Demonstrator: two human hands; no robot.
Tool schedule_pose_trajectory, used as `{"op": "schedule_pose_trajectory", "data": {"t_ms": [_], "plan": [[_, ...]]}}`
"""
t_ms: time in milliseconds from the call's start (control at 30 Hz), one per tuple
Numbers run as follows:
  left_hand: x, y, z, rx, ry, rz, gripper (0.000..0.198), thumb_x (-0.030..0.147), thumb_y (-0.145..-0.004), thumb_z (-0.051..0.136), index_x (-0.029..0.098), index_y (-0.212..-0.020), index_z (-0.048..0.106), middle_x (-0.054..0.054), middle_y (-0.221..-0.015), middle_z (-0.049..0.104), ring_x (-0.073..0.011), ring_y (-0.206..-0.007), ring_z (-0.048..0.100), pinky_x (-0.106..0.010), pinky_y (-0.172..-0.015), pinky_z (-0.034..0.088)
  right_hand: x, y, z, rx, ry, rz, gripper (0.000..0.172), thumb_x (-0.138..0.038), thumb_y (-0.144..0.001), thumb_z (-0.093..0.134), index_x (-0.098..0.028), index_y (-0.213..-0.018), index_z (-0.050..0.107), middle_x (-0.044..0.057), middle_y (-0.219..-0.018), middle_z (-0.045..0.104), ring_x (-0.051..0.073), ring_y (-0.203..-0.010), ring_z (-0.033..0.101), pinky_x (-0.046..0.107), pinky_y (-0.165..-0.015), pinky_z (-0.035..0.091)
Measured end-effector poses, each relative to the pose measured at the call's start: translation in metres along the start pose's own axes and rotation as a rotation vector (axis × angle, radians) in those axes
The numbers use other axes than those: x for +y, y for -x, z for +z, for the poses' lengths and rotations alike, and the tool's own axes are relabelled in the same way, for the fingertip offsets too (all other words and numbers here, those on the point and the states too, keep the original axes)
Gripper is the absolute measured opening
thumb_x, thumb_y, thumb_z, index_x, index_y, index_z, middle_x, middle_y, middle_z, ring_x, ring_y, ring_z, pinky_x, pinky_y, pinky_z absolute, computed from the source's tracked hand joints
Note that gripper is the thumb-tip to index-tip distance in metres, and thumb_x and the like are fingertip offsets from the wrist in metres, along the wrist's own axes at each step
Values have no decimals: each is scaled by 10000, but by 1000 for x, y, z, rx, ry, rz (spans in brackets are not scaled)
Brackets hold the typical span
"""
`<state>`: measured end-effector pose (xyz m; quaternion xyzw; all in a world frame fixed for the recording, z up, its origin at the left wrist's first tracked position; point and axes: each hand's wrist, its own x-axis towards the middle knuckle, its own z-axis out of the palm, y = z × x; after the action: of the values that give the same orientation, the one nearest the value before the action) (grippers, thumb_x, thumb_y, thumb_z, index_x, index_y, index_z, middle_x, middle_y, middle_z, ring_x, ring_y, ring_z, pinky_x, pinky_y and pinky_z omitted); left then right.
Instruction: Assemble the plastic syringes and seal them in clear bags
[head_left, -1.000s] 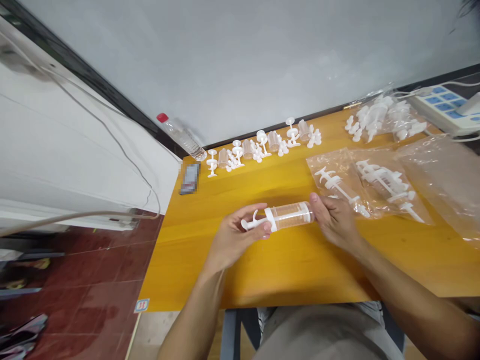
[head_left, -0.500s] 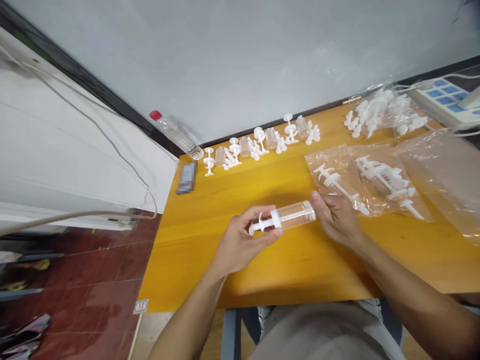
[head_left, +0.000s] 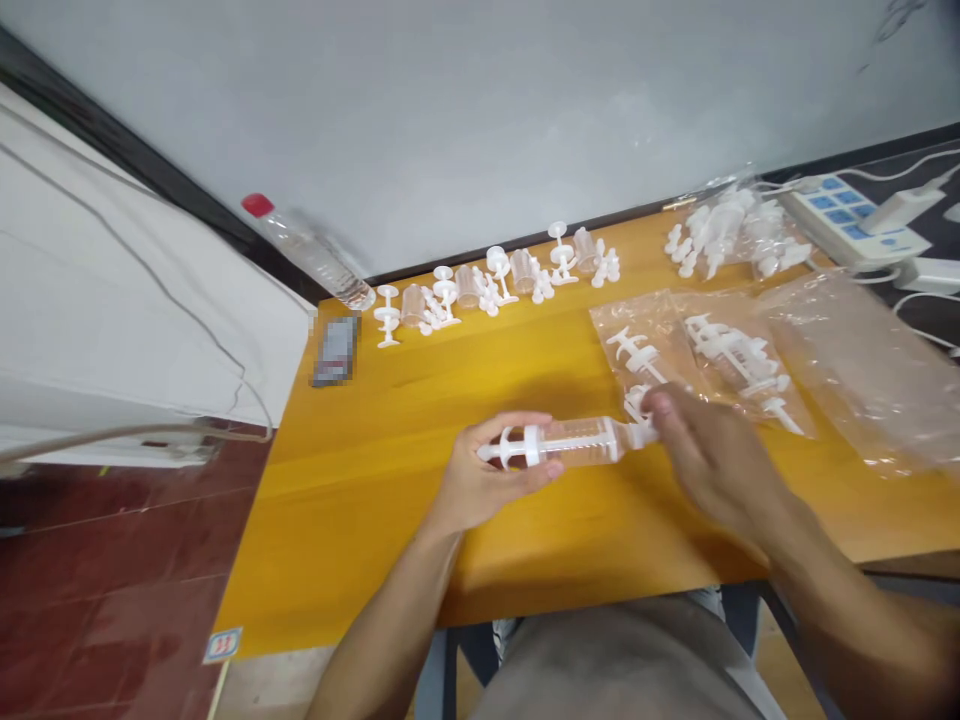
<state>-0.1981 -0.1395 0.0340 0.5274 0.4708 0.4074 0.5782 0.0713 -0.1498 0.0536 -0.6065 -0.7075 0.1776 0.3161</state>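
Note:
I hold a clear plastic syringe (head_left: 576, 441) with white plunger and cap level above the yellow table (head_left: 390, 480). My left hand (head_left: 487, 480) is closed around its plunger end, thumb on top. My right hand (head_left: 709, 455) pinches the white nozzle end at the syringe's right tip; its fingers are partly blurred by motion. Just behind my right hand lie clear bags with packed syringes (head_left: 705, 350).
A row of loose white plungers and clear barrels (head_left: 495, 285) lines the table's far edge. A water bottle (head_left: 307, 250) leans at the back left beside a dark phone (head_left: 335, 350). Another bag of parts (head_left: 731, 235) and a power strip (head_left: 851, 215) are at the back right.
The view shifted, with the table now further left in frame. My right hand moved from the barrel's end to a white nozzle at the syringe tip; the left hand keeps its hold.

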Motion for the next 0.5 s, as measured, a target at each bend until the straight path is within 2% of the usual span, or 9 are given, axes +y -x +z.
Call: {"op": "schedule_pose_trajectory", "data": {"t_ms": [100, 167, 233, 300, 367, 433, 500], "plan": [[-10, -6, -14, 71, 123, 26, 452, 225, -640, 949, 192, -1062, 792, -49, -930, 798, -114, -705, 716, -184, -655, 624, 50, -5, -46, 367, 419, 266, 464, -582, -949, 566, -168, -1057, 747, 119, -838, 737, 221, -745, 675, 345, -664, 402], [-15, -9, -24, 123, 199, 29, 480, 219, -631, 955, 205, -1082, 792, -40, -927, 794, -121, -733, 722, -191, -659, 636, 93, -12, -72, 455, 692, 421, 557, -567, -898, 640, -96, -1176, 750, 220, -1026, 749, 316, -972, 692, 410, -729, 385], [-19, -12, -31, 150, 242, 28, 480, 225, -629, 958, 204, -1080, 796, -30, -894, 784, -118, -723, 716, -190, -643, 641, 131, -20, -87, 374, 851, 517, 712, -639, -855, 651, -42, -1234, 733, 298, -1167, 709, 398, -1099, 656, 459, -743, 350], [-22, -13, -34, 159, 255, 22, 452, 230, -632, 958, 194, -1055, 803, -22, -861, 772, -105, -687, 704, -185, -631, 640, 159, -28, -90, 239, 906, 572, 815, -715, -819, 633, -22, -1237, 730, 335, -1227, 675, 440, -1128, 636, 487, -743, 320], [-23, -13, -33, 161, 253, 13, 428, 227, -640, 954, 191, -1039, 805, -16, -848, 766, -93, -661, 696, -178, -630, 637, 175, -32, -85, 117, 910, 614, 768, -705, -836, 600, -34, -1172, 764, 343, -1194, 686, 434, -1088, 652, 499, -749, 302], [-23, -13, -31, 159, 252, 2, 420, 223, -644, 951, 194, -1036, 803, -12, -843, 761, -91, -653, 697, -179, -629, 637, 183, -33, -77, 11, 893, 657, 636, -626, -881, 568, -66, -1064, 807, 333, -1095, 720, 384, -973, 690, 493, -744, 299], [-23, -13, -30, 163, 255, -7, 422, 225, -637, 955, 191, -1028, 802, -11, -833, 757, -95, -645, 697, -186, -622, 640, 189, -32, -71, -30, 878, 678, 539, -554, -899, 563, -100, -1014, 828, 311, -1006, 742, 330, -844, 702, 471, -725, 306]]}}
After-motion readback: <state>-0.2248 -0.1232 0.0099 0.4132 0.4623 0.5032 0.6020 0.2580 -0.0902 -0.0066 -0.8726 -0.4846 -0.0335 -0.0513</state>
